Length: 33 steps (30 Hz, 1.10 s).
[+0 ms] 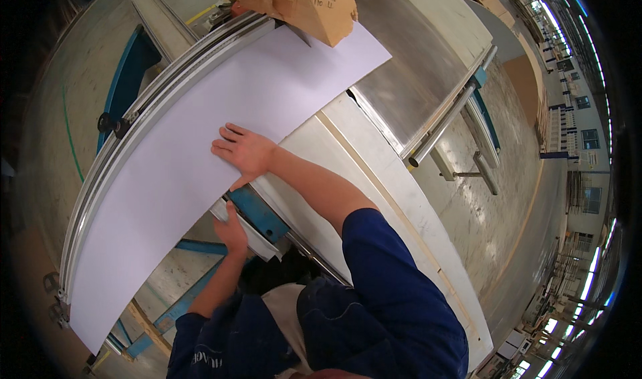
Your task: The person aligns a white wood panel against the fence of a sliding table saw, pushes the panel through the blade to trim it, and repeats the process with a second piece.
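Pale machine table beneath long, smooth, lavender-white panel; right hand splayed flat, left hand grip unclear.

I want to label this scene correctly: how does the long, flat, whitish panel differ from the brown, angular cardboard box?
Colour: the panel is whitish; the box is brown. Shape: the panel is thin and long; the box is bulky and shorter. Contact: the bare right hand rests on the panel; neither hand touches the box. Both look matte.
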Tool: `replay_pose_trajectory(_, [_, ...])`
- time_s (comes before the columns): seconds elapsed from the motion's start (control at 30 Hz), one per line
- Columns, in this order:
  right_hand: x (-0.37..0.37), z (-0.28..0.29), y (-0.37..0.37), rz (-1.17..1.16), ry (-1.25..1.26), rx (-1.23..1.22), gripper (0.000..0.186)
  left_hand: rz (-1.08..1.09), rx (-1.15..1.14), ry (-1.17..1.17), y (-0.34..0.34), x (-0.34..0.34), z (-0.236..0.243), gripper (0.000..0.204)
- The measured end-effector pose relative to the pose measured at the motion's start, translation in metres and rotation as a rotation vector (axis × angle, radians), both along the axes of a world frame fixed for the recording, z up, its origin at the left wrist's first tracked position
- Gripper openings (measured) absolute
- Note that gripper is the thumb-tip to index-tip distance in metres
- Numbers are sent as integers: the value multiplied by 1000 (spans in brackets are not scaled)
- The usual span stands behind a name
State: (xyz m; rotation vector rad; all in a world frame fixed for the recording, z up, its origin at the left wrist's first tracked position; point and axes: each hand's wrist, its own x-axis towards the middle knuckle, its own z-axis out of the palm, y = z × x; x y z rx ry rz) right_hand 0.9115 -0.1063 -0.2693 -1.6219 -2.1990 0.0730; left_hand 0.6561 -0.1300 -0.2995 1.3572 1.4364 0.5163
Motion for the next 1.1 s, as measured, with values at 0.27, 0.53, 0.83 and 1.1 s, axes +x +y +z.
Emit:
replay_pose_trajectory(0.27, [16,-16,13,13,16,-1,108,44,-36,184,8,15,-15,60])
replay_pose_trajectory(0.53, [28,-27,22,20,24,-1,108,51,42,53,11,30,-17,60])
replay_pose_trajectory(0.83, [45,-33,31,20,28,-12,105,76,2,113,19,49,-20,57])
replay_pose_trajectory(1.1, [59,-34,38,35,44,-12,105,62,36,135,27,60,-28,54])
